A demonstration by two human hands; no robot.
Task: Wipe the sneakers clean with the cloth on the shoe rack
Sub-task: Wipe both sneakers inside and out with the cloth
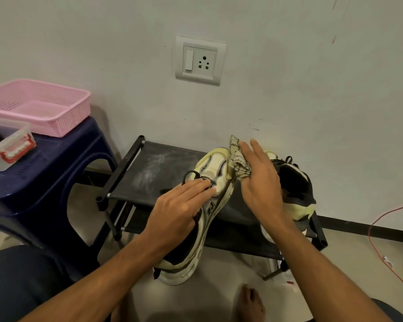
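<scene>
Pale floor tiles (230, 270) fill the near part of the scene, where a bare foot (250, 300) shows at the bottom edge and a dark trouser knee (21, 282) sits at the near left. Two bare forearms reach forward from there. The left hand (175, 208) lies over the top of a cream and black sneaker (209, 180), fingers curled around its laces and tongue, gripping it so the heel hangs off the near edge of the shoe rack (135, 173) and the toe points away. Just right of it, the right hand (261, 182) is pressed flat-fingered against a crumpled patterned cloth (239, 159), pinning it against the right side of that sneaker near the toe; whether the thumb closes around the cloth cannot be seen. Behind the right hand, a second sneaker (298, 187) stands on the right end of the rack's dusty black top shelf.

Left of the rack stands a dark blue plastic stool (63, 163), carrying a clear lidded box (9, 147) at its near left and a pink mesh basket (42, 105) further back. An orange cable (379, 228) loops across the floor at the right. Farthest off, a grey-white wall (312, 77) holds a switch and socket plate (199, 60).
</scene>
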